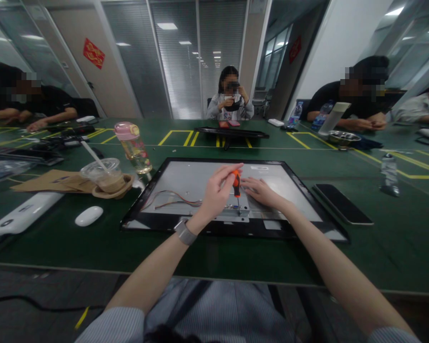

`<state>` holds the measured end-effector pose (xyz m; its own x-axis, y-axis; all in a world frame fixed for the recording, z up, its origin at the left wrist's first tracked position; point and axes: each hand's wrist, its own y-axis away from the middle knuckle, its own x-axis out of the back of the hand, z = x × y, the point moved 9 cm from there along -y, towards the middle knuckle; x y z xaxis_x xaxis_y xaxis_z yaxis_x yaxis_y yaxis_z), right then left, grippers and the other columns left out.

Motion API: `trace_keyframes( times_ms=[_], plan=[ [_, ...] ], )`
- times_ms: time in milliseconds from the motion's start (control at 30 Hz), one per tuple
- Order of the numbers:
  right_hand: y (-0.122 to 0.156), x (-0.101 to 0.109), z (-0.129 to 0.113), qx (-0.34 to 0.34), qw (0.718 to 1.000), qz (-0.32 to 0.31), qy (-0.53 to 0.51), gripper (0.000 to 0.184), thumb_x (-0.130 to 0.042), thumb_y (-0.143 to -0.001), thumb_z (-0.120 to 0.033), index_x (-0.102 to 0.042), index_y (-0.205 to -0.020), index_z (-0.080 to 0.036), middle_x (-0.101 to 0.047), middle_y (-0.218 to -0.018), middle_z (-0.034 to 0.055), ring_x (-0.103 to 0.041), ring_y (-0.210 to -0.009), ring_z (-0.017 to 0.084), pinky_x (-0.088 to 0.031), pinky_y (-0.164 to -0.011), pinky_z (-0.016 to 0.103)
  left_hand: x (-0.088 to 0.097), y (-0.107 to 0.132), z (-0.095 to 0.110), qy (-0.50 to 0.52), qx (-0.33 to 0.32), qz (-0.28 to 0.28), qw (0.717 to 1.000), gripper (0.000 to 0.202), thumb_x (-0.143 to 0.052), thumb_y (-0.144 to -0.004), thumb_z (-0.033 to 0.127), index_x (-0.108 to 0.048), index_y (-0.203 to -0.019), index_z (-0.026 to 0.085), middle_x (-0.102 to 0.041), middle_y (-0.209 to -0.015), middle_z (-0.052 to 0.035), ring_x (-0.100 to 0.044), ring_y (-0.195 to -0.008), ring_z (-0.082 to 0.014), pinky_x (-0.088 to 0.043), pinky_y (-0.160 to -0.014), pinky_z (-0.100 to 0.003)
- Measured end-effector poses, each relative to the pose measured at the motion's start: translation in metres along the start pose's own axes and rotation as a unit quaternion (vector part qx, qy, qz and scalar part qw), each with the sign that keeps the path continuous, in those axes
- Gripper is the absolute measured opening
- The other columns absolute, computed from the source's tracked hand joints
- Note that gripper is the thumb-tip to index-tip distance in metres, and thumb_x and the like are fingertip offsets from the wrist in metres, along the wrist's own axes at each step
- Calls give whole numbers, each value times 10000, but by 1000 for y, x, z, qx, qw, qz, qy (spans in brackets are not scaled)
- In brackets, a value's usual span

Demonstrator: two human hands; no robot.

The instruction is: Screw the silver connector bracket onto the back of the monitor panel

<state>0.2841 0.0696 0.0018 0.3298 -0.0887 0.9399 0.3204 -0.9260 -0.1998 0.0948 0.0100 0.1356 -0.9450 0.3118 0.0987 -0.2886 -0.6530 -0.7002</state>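
Observation:
My left hand (217, 188), with a watch on a silvery band at the wrist, grips the orange and black handle of a screwdriver (237, 183). The screwdriver stands nearly upright, its tip down at a metal bracket (232, 215) with a blue port near the lower edge of a flat display panel (178, 181). The panel lies with its grey metal back up inside a black frame. Just right of the screwdriver, my right hand (262, 192) rests on the panel, fingers spread. Thin loose cables (175, 196) run across the panel's left half.
A black phone (343, 205) lies right of the panel. On the left are a white mouse (89, 216), an iced drink cup (105, 175) in a carrier, a pink-lidded bottle (133, 146) and a white power strip (25, 213). Another dark screen (231, 132) lies opposite; several people sit around.

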Motion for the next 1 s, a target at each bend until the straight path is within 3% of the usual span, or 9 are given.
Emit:
trace_keyframes(
  times_ms=[200, 367, 467, 633, 833, 900, 1000],
  plan=[
    [-1, -1, 2, -6, 1000, -5, -5, 441, -484, -1004, -289, -606, -1417, -387, -544, -1548, 29, -423, -1469, 346, -293, -1146, 723, 2, 2, 1, -41, -22, 31, 998, 149, -715, -907, 282, -772, -1035, 232, -611, -944, -42, -602, -867, -159, -533, -830, -315],
    [-1, -2, 2, -13, 1000, -9, -2, 442, -472, -1008, -282, -610, -1418, -372, -537, -1553, 42, -414, -1474, 348, -285, -1146, 731, 0, 2, 5, -24, -30, 11, 999, 274, -503, -1011, 242, -756, -1115, 229, -671, -1193, -98, -634, -1140, -208, -522, -1013, -385],
    [-1, -1, 1, -10, 1000, -11, -6, 453, -472, -1009, -283, -593, -1433, -387, -532, -1558, 32, -404, -1480, 345, -275, -1149, 734, -3, 1, 4, 7, -8, -9, 1000, 307, -471, -1019, 223, -717, -1204, 219, -700, -1276, -105, -657, -1194, -223, -530, -1048, -413],
    [0, 0, -2, -4, 1000, -7, -6, 447, -474, -1013, -293, -594, -1433, -388, -538, -1553, 42, -396, -1484, 350, -270, -1146, 741, -6, 2, -8, 59, 43, -6, 997, 283, -531, -1012, 270, -695, -1232, 200, -748, -1190, -104, -721, -1083, -208, -566, -1003, -391],
    [0, 1, -2, 1, 1000, -1, -3, 449, -480, -1005, -278, -607, -1425, -378, -547, -1544, 52, -422, -1468, 357, -285, -1140, 735, 4, 1, -8, 0, 13, 45, 999, 169, -721, -901, 309, -776, -1029, 212, -723, -959, -54, -677, -856, -152, -567, -782, -280],
    [0, 1, -2, 0, 1000, -2, -2, 453, -472, -1007, -278, -602, -1432, -369, -541, -1549, 57, -418, -1470, 358, -289, -1140, 735, 5, 0, -4, -16, 4, 42, 999, 170, -674, -937, 313, -779, -1033, 220, -718, -956, -54, -666, -870, -155, -554, -791, -286],
    [0, 0, -1, -1, 1000, -3, 0, 452, -461, -1013, -284, -597, -1439, -356, -531, -1556, 63, -399, -1481, 360, -288, -1140, 740, 1, 0, -1, 1, 8, 17, 1000, 248, -531, -1007, 257, -760, -1094, 218, -735, -1075, -77, -676, -1020, -183, -539, -926, -338]
  ],
)
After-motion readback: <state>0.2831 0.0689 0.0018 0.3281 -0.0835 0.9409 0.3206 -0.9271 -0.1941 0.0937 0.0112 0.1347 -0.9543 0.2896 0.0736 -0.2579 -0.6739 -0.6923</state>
